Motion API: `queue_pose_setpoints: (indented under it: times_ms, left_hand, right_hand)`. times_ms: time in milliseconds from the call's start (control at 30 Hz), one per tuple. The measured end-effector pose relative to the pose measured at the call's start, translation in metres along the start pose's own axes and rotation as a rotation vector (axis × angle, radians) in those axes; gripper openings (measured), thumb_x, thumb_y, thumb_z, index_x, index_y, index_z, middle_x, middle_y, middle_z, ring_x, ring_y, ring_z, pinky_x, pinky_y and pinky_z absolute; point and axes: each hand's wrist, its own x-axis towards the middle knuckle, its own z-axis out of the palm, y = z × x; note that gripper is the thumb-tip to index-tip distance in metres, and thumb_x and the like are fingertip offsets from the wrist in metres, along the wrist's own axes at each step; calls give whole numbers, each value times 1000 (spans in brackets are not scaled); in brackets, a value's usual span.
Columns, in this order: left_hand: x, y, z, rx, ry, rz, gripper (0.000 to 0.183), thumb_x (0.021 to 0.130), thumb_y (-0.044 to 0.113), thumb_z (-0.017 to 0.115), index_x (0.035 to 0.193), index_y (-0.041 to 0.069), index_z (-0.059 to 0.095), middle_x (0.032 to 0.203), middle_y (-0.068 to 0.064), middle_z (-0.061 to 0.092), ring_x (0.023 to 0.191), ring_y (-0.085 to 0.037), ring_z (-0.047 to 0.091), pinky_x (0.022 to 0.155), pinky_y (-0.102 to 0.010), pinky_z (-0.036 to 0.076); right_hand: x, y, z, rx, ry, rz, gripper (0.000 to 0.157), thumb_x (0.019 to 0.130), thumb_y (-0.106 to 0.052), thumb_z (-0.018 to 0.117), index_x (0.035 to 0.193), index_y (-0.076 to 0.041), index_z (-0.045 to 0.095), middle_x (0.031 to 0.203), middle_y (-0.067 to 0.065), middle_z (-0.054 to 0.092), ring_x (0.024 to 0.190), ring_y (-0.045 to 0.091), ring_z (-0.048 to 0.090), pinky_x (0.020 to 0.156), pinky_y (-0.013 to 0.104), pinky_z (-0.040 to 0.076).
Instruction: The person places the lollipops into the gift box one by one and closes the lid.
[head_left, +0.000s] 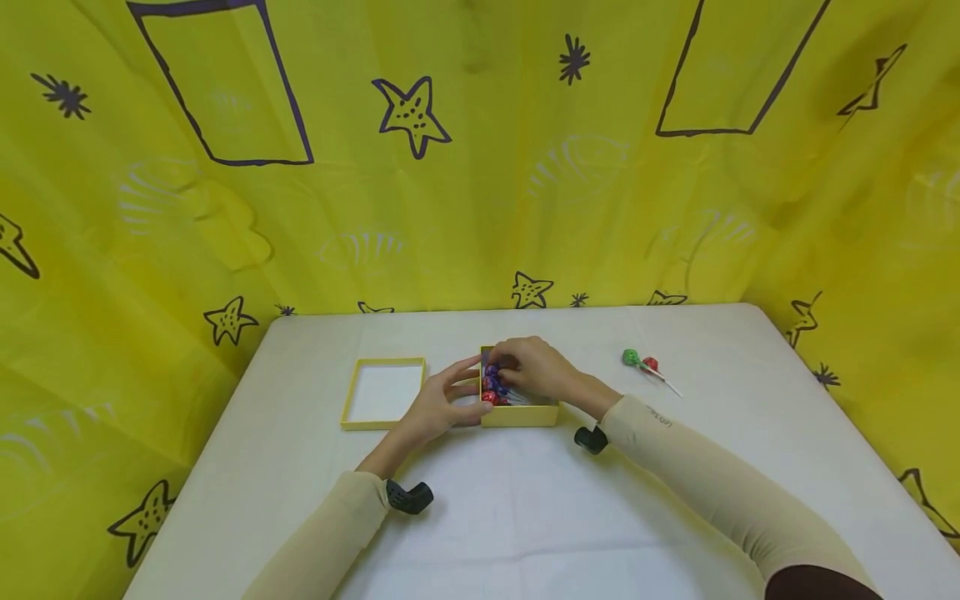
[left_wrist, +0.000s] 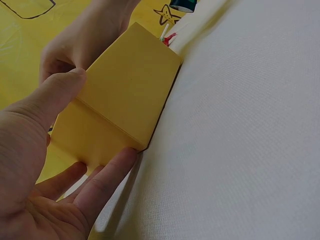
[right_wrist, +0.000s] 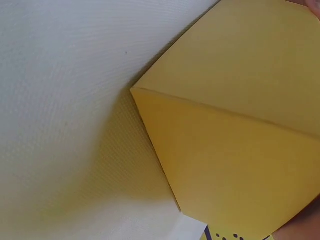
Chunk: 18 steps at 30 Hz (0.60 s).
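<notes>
Yellow and open-topped, the box [head_left: 520, 417] stands just below the centre of the head view. Against its left end the left hand [head_left: 437, 407] spreads nearly straight fingers, thumb resting by the near corner's upper edge. The right hand [head_left: 534, 365] reaches in from the right with fingers bent down inside; whether they pinch anything, I cannot tell. Purple lollipops [head_left: 492, 384] and red wrapped sweets [head_left: 490, 397] lie beside those fingers, at the box's left. Left of centre, a shallow yellow-edged lid [head_left: 367, 426] rests on the white tablecloth [head_left: 300, 500]; right of centre, a green lollipop [head_left: 630, 357] and a red lollipop [head_left: 651, 364] lie together. Yellow curtain [head_left: 480, 208] fills the upper frame.
</notes>
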Motion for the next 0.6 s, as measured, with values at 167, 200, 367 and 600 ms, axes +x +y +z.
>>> queue_pose_setpoints:
  times_ms: [167,200,367,600]
  left_hand:
    - [0,1,1,10,-3,8,80,91,12,80,158,27,41,157,-16,43,137,-40,50,85,-43,62]
    - [0,1,1,9,-5,9,80,91,12,80,158,27,41,157,-17,43,137,-40,50,86,-43,61]
    - [-1,1,1,23,0,6,80,90,14,81,158,28,41,156,-16,44,137,-39,50,86,-43,61]
    - [0,-1,-1,39,5,11,81,90,14,82,158,28,41,156,-15,44,136,-38,51,88,-42,61]
  right_hand:
    - [-1,0,0,19,0,-7,23,93,-3,74,116,-6,72,112,7,74,102,19,71,92,37,58]
    - [-2,0,0,23,-1,-8,24,93,-3,74,117,-5,72,112,8,74,103,20,71,93,37,58]
    - [-2,0,-3,37,-24,-4,27,95,-4,73,122,-5,71,117,8,73,106,20,70,95,36,57]
    - [-7,1,-13,59,-55,-13,36,94,-4,74,129,-8,67,118,6,73,108,22,69,94,39,57]
